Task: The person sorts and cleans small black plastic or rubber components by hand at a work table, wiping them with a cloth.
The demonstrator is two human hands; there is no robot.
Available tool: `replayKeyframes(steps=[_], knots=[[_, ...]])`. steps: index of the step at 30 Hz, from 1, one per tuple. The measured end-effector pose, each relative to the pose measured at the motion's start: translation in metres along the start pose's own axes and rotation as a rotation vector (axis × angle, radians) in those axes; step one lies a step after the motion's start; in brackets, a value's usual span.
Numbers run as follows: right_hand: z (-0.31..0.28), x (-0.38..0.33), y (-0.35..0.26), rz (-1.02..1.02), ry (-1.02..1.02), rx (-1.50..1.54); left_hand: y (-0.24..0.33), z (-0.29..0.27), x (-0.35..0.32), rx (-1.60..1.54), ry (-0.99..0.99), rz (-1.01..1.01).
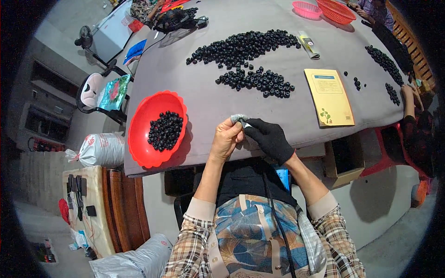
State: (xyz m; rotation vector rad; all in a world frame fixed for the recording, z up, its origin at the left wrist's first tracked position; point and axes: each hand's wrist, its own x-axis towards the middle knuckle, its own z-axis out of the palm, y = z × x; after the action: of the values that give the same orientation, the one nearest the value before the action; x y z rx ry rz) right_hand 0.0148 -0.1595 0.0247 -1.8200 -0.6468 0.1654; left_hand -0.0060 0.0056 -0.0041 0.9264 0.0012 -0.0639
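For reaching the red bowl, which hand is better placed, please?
Probably the left hand: it is nearer to the red bowl, while the black-gloved right hand is farther right. However, both hands meet at a small grey piece.

Small speckled grey piece (239, 117), apparently cloth: bunched, located between left hand (226, 138) and right hand (270, 140); full outline hidden.

Bowl (139, 125) on table's (204, 102) L side w/ beads (165, 131) in it. L hand (225, 136) + R hand (271, 140) at near edge, R of bowl, cloth (238, 117) btwn 'em. Behind those: near heap (255, 82), then far heap (245, 46). Packet (308, 45) just R of far heap, booklet (329, 98) in front of packet. Baskets (337, 16) at far end, R side. Sack (103, 149) off table's L edge.
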Motion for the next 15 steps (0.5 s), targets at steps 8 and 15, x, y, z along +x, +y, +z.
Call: replayKeyframes(steps=[8,15], knots=[[-0.0005,0.0004,0.0014,-0.044,0.01,0.015,-0.0009,-0.0016,0.0016,0.021,0.017,0.009],[-0.0024,0.0011,0.0039,-0.071,-0.006,-0.056,0.0024,0.0039,0.0001,0.038,0.037,-0.007]])
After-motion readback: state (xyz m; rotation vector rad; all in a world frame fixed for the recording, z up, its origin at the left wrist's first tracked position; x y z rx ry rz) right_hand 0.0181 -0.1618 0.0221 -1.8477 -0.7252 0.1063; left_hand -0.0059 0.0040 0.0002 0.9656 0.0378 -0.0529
